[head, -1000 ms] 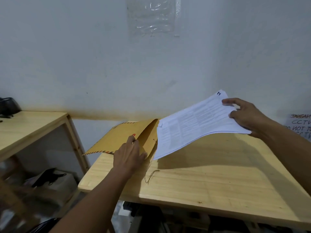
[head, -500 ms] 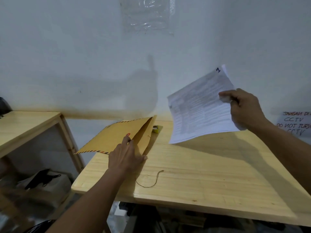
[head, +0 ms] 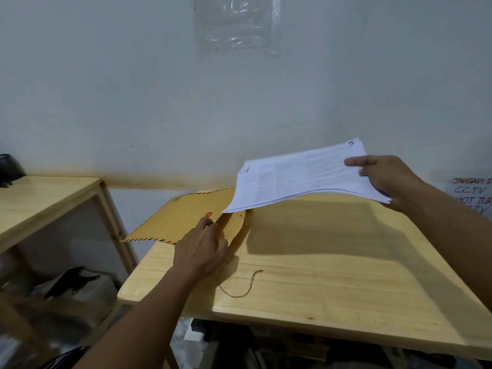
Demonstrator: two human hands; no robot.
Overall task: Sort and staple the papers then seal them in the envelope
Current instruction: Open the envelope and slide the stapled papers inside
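Observation:
A brown envelope [head: 183,217] with striped edges lies at the table's left end, partly overhanging it. My left hand [head: 201,249] presses on the envelope near its mouth, holding the flap side down. A red closure disc [head: 208,214] shows just beyond my fingertips. My right hand [head: 383,179] grips a stack of printed white papers [head: 298,177] by its far right end. The stack is held nearly flat above the table, and its lower left corner reaches the envelope's mouth. A thin brown string [head: 242,288] trails from the envelope across the wood.
The wooden table [head: 332,275] stands against a white wall. A second wooden table [head: 40,198] sits to the left, with a gap between them and dark items below. A handwritten CCTV note [head: 471,193] is at the right, a plastic sheet [head: 237,25] on the wall.
My right hand raised the papers upright away from the envelope, then lowered them flat again with the corner back at the envelope's mouth. My left hand stayed on the envelope.

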